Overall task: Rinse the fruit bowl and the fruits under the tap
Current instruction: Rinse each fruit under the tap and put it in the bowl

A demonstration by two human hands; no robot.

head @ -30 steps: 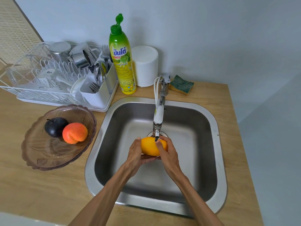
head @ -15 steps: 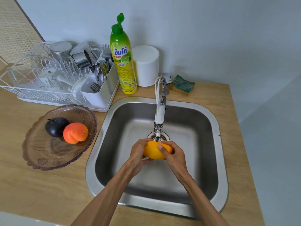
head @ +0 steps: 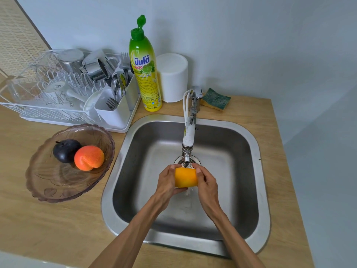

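The counter (head: 48,219) is filling the frame, with the sink (head: 257,171) sitting at centre and the tap (head: 188,136) reaching in from twelve o'clock. At nine o'clock of the sink the fruit bowl (head: 58,182) is waiting on the counter, carrying a dark plum (head: 64,149) and a peach (head: 88,157) that are touching each other. At eleven o'clock a dish rack (head: 38,97) is standing, with a soap bottle (head: 144,70) just beside it.

Under the spout, the left hand (head: 167,182) and the right hand (head: 206,183) are cupping an orange (head: 185,177) between them, fingers curled and pressed against its skin from both sides.

Risk, as I judge it: wet skin is making the orange slippery, so a loose hold could be letting it drop into the sink. Two fruits and the bowl are looking unrinsed.

The water stream is hard to make out, showing only as a faint blur below the orange. The palms and the fruit's underside are hidden.
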